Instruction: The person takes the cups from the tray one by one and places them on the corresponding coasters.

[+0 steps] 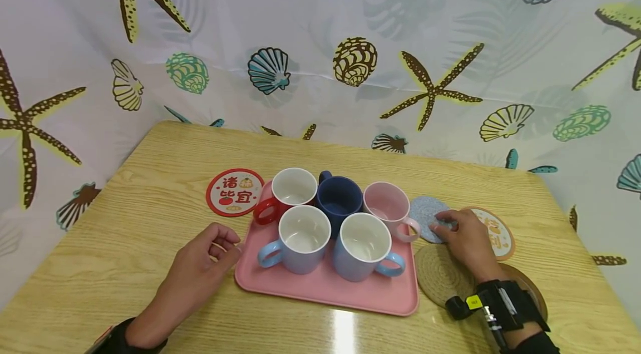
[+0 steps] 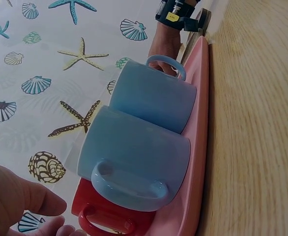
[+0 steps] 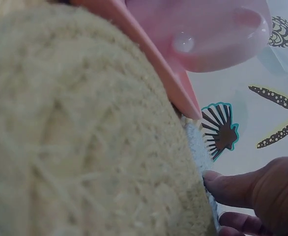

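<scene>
In the head view, a pink tray (image 1: 320,290) carries several mugs: two light blue mugs (image 1: 361,248) in front, and a red mug (image 1: 295,190), a navy mug (image 1: 339,198) and a pink mug (image 1: 385,203) behind. My left hand (image 1: 200,265) hovers by the tray's left edge, fingers loosely bent and holding nothing. To the right of the tray, my right hand (image 1: 468,240) pinches the edge of a round blue-grey coaster (image 1: 423,217) with thumb and fingers. The right wrist view shows the thumb (image 3: 232,189) against that coaster (image 3: 200,147); the far fingertips are partly hidden.
A red-rimmed round coaster (image 1: 225,209) lies beyond the tray's left corner. On the right are a woven straw coaster (image 1: 438,276), an orange-rimmed coaster (image 1: 503,237) and a brown round piece (image 1: 536,293) partly under the wrist. A patterned curtain (image 1: 320,103) hangs behind the wooden table.
</scene>
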The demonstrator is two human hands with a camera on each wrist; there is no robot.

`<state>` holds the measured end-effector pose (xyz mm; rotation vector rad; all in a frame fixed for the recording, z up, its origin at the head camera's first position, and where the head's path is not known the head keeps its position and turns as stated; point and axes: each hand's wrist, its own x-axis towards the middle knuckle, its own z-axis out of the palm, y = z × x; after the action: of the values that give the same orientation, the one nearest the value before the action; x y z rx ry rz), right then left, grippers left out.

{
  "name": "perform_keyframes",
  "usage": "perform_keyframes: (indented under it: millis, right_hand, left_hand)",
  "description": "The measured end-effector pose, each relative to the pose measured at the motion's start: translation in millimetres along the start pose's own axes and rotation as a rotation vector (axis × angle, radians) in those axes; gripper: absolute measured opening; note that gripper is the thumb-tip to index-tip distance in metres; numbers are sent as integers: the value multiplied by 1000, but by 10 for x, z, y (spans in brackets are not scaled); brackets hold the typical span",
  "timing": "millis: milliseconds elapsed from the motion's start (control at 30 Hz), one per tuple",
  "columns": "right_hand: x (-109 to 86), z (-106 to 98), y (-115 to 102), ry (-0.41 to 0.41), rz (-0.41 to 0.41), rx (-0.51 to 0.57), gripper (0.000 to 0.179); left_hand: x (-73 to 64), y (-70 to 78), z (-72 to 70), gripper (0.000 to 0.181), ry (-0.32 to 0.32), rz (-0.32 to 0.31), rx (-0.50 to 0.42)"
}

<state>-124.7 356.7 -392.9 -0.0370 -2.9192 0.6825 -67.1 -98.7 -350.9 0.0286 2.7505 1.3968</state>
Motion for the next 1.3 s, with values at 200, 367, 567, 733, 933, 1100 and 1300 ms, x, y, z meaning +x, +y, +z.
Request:
perform_keyframes:
  millis: [200,367,567,733,933,1100,1300]
  right_hand:
    - [7,-12,-15,-13,21,-6,30]
    - [0,-11,-3,-21,50,-3,31]
    - [-18,-16,29,-20,58,-17,30]
    - [-32,-28,33,-25,60,-21,30]
    - [-66,-43,48,-36,89,-18,29]
    - [-72,-34,62,-19,83,-20,28]
    - [-80,-50,41,-19,79,-18,27]
  left_hand:
    - [-13,-22,-12,19,16,1,1]
    - [-25,-33,-21,18,27,5,-8]
    - [-33,-39,-42,19,28,8,-10]
    - [-35,-47,-63,17,28,21,-14]
    - [-42,-60,-89,19,19,12,-16]
    - [-58,-77,-96,21,13,7,-16]
    - [-34,-93,-158,23,25,17,-6]
